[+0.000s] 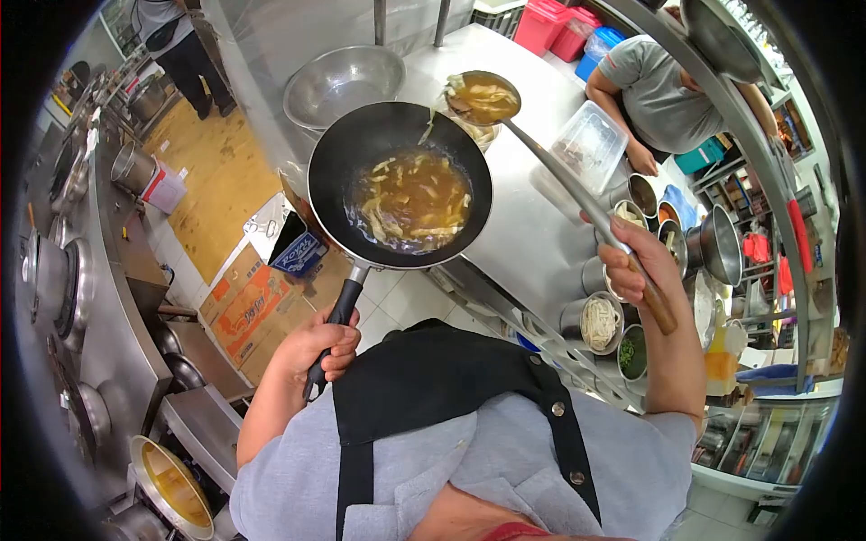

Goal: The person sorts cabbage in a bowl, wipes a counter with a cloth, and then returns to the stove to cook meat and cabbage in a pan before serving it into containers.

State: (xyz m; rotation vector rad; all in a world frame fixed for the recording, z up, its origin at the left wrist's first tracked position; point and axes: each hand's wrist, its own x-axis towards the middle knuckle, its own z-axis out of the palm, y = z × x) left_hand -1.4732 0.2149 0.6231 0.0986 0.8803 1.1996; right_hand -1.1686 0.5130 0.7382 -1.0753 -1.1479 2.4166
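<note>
My left hand (327, 347) is closed around the black handle of a dark frying pan (332, 171), which is held up in front of my chest. Brown broth with pale strips and pieces (410, 200) lies in the pan. My right hand (642, 263) grips the long handle of a metal ladle (577, 185) near its wooden end. The ladle's bowl, full of similar broth and pale pieces (484, 97), is beyond the pan's upper right rim, over a container (487, 135) that it partly hides.
A metal bowl (345, 83) stands behind the pan. On the steel counter (532, 243) are a clear plastic box (588, 144) and several ingredient pots (599, 323). Another person (663, 99) is across the counter; one more stands at the upper left. Stoves (117, 298) line the left.
</note>
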